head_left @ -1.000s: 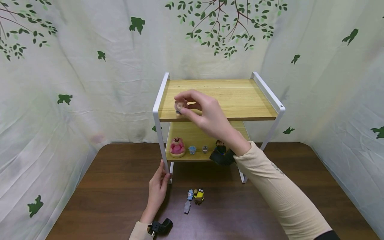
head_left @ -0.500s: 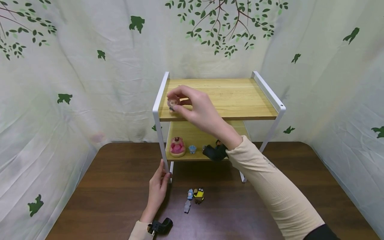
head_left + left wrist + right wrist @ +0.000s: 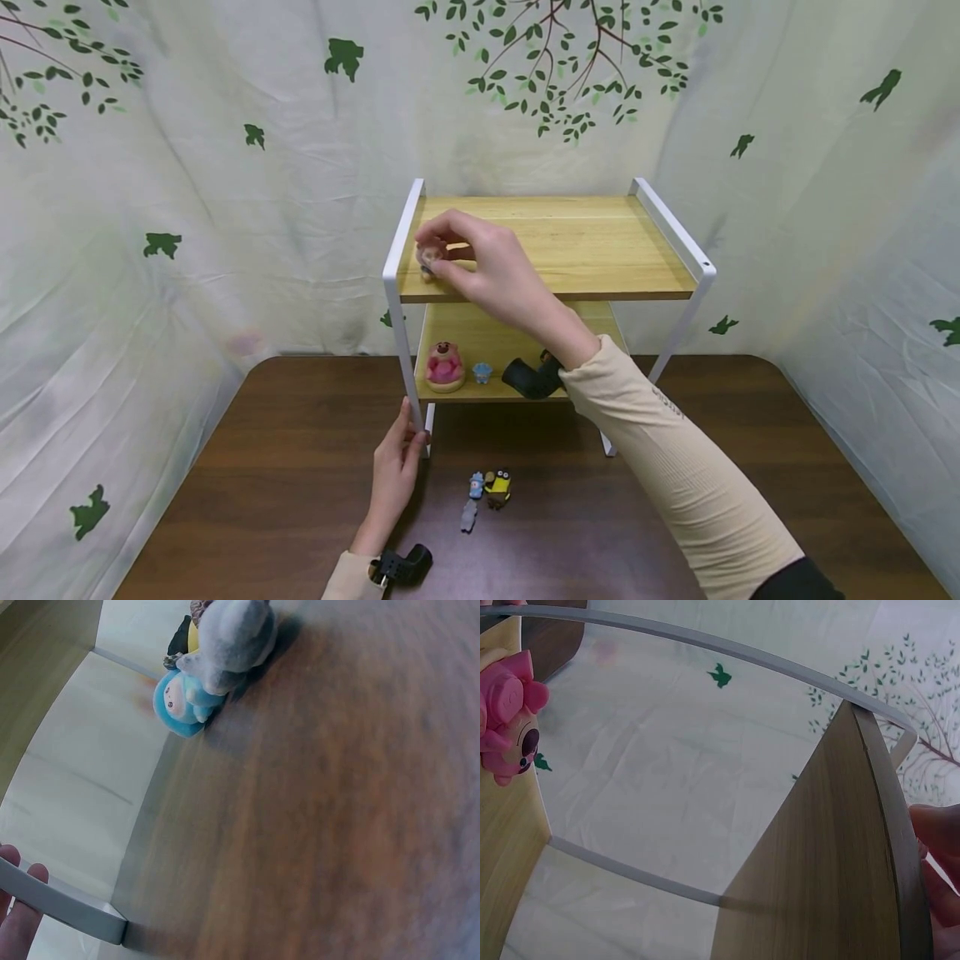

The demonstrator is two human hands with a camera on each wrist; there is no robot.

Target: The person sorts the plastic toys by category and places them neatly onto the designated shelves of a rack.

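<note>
In the head view my right hand [image 3: 495, 267] pinches a small pale-pink figurine [image 3: 429, 257] between thumb and fingers, at the left front of the top shelf [image 3: 585, 250]. The figurine's base is right at the wood. In the right wrist view only part of the right hand [image 3: 941, 862] shows, beyond the shelf's edge. My left hand [image 3: 395, 467] grips the front left white leg [image 3: 403, 350] of the two-tier rack. The left wrist view shows its fingers [image 3: 24, 924] round that leg.
The lower shelf [image 3: 457, 321] bears a pink bear figurine [image 3: 444, 368], a small blue figurine [image 3: 482, 372] and things hidden behind the right wrist camera [image 3: 531, 380]. On the table lie a yellow-and-black figurine [image 3: 497, 489], a blue one [image 3: 476, 485] and a grey one [image 3: 468, 517].
My right hand has moved a little left and lower with the pale-pink figurine, nearer the rack's left side, and has almost stopped. The left hand has stayed on the leg.
</note>
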